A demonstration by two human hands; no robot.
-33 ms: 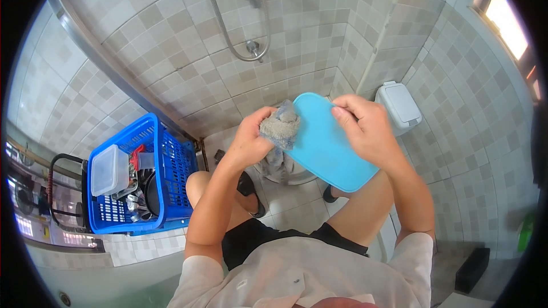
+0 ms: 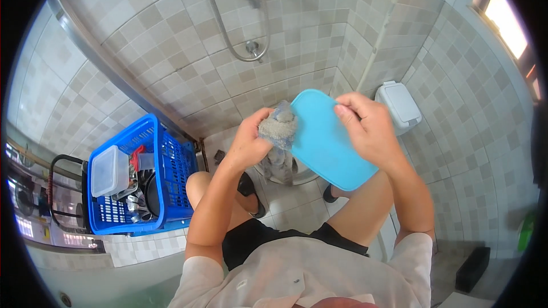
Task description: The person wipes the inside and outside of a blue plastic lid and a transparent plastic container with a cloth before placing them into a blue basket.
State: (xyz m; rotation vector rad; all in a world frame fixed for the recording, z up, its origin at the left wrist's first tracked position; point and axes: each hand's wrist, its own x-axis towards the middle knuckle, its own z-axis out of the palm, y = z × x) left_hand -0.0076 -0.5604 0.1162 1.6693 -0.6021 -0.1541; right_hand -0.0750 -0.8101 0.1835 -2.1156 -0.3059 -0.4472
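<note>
My left hand [image 2: 249, 144] is closed around a bunched grey, worn-looking cloth [image 2: 278, 128], which sits by the left edge of a light blue flat plastic panel [image 2: 328, 145]. The panel has rounded corners and a thin rim; whether it is a lid or a board I cannot tell. It is held tilted above my knees. With thumb on top and fingers behind, my right hand [image 2: 368, 131] grips its upper right edge. Below the cloth, a pale round basin [image 2: 305, 178] on the floor is partly covered, and a greyish bundle [image 2: 278, 166] shows over it.
To my left stands a blue plastic basket [image 2: 171, 157] with a clear container [image 2: 110, 171], a black pan [image 2: 153, 194] and metal utensils. A white lidded bin [image 2: 398, 107] is at the far right. A shower hose [image 2: 221, 28] hangs on the tiled wall ahead.
The blue panel has shifted and tilted slightly, its upper edge a little higher. The cloth in my left hand has turned slightly against its edge. Both grips stay the same.
</note>
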